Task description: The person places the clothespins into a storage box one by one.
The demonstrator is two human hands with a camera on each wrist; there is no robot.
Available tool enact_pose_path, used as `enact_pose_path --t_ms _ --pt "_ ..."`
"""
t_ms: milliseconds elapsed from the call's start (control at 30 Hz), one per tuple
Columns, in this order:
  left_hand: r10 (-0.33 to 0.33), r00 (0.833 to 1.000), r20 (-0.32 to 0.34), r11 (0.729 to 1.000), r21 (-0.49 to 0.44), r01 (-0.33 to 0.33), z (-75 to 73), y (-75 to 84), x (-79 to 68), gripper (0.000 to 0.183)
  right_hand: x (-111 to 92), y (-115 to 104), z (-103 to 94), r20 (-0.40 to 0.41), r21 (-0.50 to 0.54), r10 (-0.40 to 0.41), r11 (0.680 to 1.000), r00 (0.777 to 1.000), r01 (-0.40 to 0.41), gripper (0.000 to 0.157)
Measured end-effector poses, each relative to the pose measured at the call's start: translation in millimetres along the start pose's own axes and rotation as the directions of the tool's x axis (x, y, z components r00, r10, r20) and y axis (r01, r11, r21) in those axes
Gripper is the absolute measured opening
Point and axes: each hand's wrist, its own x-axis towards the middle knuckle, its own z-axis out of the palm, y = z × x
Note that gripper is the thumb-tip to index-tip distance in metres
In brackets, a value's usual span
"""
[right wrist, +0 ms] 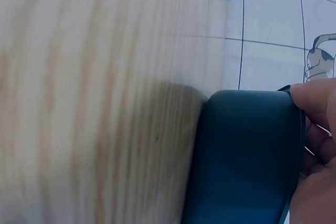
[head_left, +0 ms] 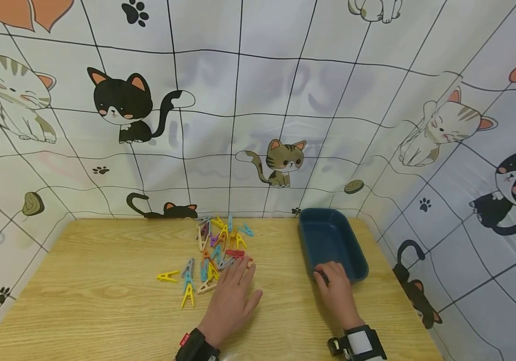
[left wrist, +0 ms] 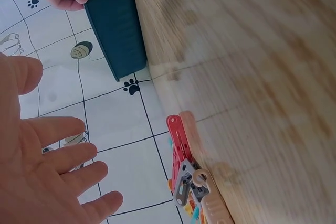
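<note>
My left hand (head_left: pixel 231 303) is held over the near edge of a heap of clothespins (head_left: pixel 222 240), fingers spread and nearly straight. In the left wrist view this hand (left wrist: pixel 58 166) holds nothing, and a red clothespin (left wrist: pixel 180 137) and a grey clothespin (left wrist: pixel 182 183) are apart from its fingers. My right hand (head_left: pixel 336 293) pinches the near rim of a dark blue plastic tray (head_left: pixel 330 235) between thumb and fingers. The right wrist view shows the thumb (right wrist: pixel 310 95) on the rim of that tray (right wrist: pixel 244 150).
A yellow clothespin (head_left: pixel 168 276) and another yellow one (head_left: pixel 188 296) lie at the heap's left side. The wooden table (head_left: pixel 104 296) meets a cat-print curtain (head_left: pixel 213 125) at the back. Bare wood lies between heap and tray.
</note>
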Motion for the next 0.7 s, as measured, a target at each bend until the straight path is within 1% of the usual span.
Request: enact_pose_path --t_ms 100,233,367,467,533,700 --pt "-0.006 1.0 0.016 1.0 -0.022 0.006 0.5 -0.1 0.4 0.061 0 -1 -2.1 0.021 0.02 0.007 1.0 1.0 -0.007 0.016" --pt "0.002 0.999 0.037 0.998 -0.061 0.0 -0.4 1.6 1.4 0.058 4 5 -13.6 0.029 0.03 0.022 0.999 0.999 -0.023 0.018" --pt "0.02 0.998 0.062 0.994 -0.105 -0.013 -1.7 8.0 2.9 0.056 12 16 -31.1 -0.013 -0.011 0.062 0.998 0.998 -0.062 0.02" --pt "0.043 0.996 0.083 0.994 -0.101 -0.035 0.1 15.8 4.5 0.057 16 26 -44.0 -0.046 -0.048 0.121 0.991 0.992 -0.123 0.021" --pt "0.072 0.993 0.093 0.995 -0.08 -0.064 3.5 21.6 5.6 0.057 16 33 -51.0 -0.063 -0.07 0.168 0.983 0.984 -0.172 0.022" --pt "0.163 0.982 0.096 0.987 -0.021 -0.161 14.5 36.0 9.4 0.056 12 50 -62.0 -0.058 -0.124 0.303 0.943 0.951 -0.308 0.027"
